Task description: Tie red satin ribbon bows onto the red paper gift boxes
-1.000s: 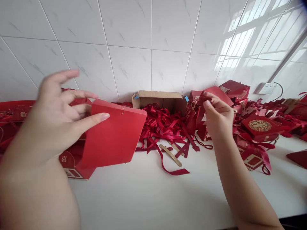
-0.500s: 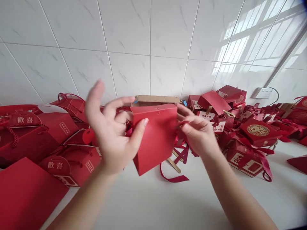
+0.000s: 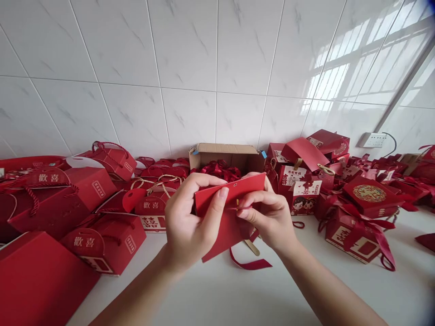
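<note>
A red paper gift bag [image 3: 222, 240] with small punched holes along its top edge is held up above the table, slightly tilted. My left hand [image 3: 192, 217] grips its upper left part, thumb on the near face and fingers behind. At the upper right of the same face, my right hand [image 3: 268, 215] pinches a thin red cord [image 3: 231, 208] between thumb and fingertips. A small yellowish tip [image 3: 237, 203] shows by those fingertips; whether it passes through a hole I cannot tell. Below the bag, a dark red ribbon [image 3: 251, 264] lies on the white table [image 3: 210, 299].
Red gift boxes [image 3: 105, 242] with rope handles crowd the left, beside a large plain red box [image 3: 41, 280]. Behind stands an open cardboard box [image 3: 224, 148] of red ribbons. More boxes [image 3: 355, 231] with ribbons pile up on the right. A power strip [image 3: 372, 140] hangs on the tiled wall.
My left hand, spread out before, has closed on the bag's top edge. The right hand has moved left from the bag's side to its near face with the cord.
</note>
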### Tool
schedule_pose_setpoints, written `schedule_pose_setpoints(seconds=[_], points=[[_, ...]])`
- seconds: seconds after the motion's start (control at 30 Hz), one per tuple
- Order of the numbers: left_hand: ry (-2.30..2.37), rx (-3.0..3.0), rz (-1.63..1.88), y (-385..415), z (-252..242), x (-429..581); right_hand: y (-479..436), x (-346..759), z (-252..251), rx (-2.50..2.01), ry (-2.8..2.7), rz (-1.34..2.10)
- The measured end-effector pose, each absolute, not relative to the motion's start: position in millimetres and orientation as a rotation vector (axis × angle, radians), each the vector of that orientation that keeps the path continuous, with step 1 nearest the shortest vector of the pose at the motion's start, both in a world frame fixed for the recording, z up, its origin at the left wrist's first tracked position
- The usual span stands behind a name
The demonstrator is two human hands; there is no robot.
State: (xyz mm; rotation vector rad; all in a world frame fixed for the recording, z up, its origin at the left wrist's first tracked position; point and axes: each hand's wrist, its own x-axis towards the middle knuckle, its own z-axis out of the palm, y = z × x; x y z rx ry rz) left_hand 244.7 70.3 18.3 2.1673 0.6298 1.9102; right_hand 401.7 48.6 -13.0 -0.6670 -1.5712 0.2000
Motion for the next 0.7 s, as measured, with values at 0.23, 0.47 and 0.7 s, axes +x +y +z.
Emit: schedule_pose_setpoints(seconds=[0.23,0.47,0.7], points=[[0.452,2.286,1.74,68,16,248,38,404,-3,-0.666,-1.462,0.116],[0.337,2.284,1.731,66,16,247,31,400,-1,-0.682,-1.403,0.002],[0.234,2.334,1.79,67,16,247,29,400,2,-0.66,-1.426,-0.086]])
